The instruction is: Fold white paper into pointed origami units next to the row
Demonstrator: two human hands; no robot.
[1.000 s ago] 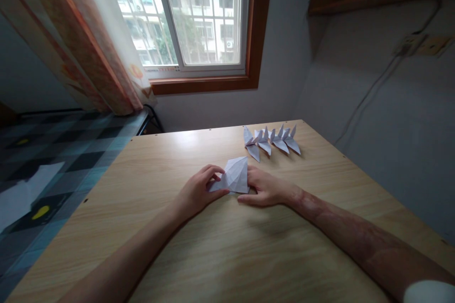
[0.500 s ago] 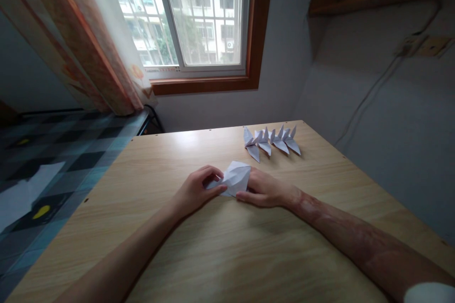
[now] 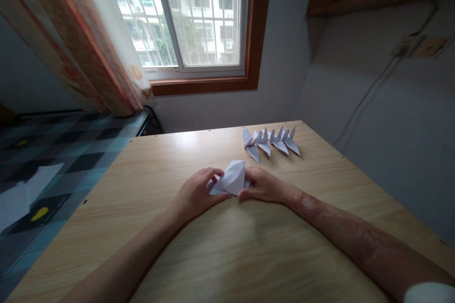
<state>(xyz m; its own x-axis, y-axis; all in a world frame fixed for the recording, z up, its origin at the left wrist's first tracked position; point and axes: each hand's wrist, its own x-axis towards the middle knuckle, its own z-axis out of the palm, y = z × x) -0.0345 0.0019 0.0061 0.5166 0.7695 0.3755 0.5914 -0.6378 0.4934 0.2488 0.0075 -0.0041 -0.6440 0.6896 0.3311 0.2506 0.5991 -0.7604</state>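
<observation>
The folded paper (image 3: 235, 177) is sitting low at the counter (image 3: 170, 255), between the two hands, its pale pointed flap standing up from the layers beneath, and a row of folded paper pieces (image 3: 263, 144) is standing beyond it, to the right. Working it well is probably depending on anchoring the left side and easing the flap along its creases with even pressure — forcing such thin layers is risking a crooked fold or a tear. The left hand (image 3: 199, 191) is holding the left end in a nearly closed grip, thumb in front and fingers curling behind. The right hand (image 3: 262, 183) is bracketing the right edge, thumb and fingers closing around paper — how firmly that grip is pinching, I cannot tell.
</observation>
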